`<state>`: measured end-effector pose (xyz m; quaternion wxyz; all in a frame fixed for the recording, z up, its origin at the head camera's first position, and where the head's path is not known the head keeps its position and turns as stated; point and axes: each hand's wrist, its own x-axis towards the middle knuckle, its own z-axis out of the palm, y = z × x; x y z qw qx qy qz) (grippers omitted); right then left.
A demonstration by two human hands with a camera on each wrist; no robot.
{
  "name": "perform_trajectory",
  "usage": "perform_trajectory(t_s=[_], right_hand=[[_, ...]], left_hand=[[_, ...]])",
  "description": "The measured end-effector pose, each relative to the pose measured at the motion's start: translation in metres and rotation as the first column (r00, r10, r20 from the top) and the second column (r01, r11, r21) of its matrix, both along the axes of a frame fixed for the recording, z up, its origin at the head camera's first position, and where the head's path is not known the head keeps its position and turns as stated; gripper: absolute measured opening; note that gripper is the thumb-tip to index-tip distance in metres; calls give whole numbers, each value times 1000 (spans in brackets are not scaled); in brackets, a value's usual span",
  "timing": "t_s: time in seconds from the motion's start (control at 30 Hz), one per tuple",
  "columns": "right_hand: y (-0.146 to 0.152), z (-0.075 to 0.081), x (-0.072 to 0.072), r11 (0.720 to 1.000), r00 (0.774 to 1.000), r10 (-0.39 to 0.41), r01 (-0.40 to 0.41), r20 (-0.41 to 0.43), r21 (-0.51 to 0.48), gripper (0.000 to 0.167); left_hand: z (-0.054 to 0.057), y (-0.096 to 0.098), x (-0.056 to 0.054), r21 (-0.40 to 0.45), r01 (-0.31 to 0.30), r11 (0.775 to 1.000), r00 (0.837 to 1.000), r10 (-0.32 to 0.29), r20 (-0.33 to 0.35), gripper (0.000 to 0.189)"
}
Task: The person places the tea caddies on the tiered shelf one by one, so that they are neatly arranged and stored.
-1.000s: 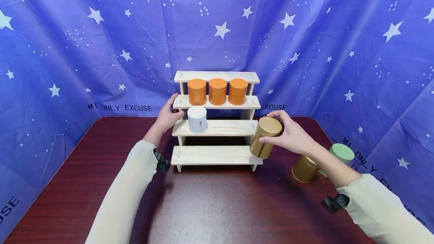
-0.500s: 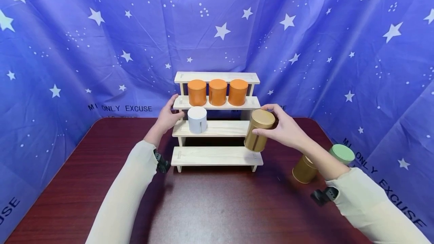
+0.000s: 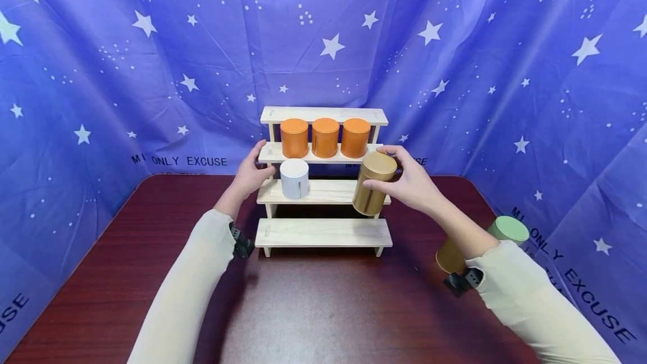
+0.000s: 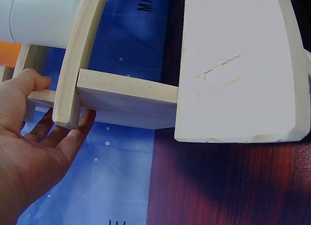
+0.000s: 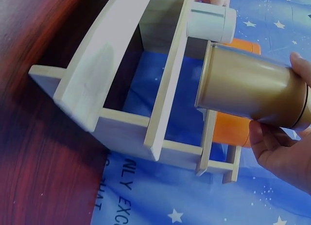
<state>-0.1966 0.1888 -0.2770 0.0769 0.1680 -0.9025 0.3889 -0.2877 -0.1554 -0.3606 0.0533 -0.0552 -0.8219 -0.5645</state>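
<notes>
My right hand grips a gold cylindrical tin with thumb and fingers around its upper part. The tin is tilted slightly, held in front of the right end of the third tier of a stepped wooden display stand. In the right wrist view the gold tin covers part of an orange tin behind it. My left hand holds the stand's left side; in the left wrist view its thumb and fingers lie on either side of a board end. A white tin stands on the third tier, close to the left hand.
Three orange tins stand in a row on the second tier. Another gold tin and a green tin stand on the dark red table at right, partly behind the right forearm. A blue starry curtain hangs behind.
My right hand has carried the gold tin left and upward, from beside the bottom tier to in front of the third tier. The left hand stays in place on the stand.
</notes>
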Motion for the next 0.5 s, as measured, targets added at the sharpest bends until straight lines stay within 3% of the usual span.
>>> perform_trajectory(t_s=[0.5], right_hand=[[-31,-4,-16,998,1000,10,-9,16,-67,78]], left_hand=[[0,0,-1,-1,-5,1000,1000,5,10,82]])
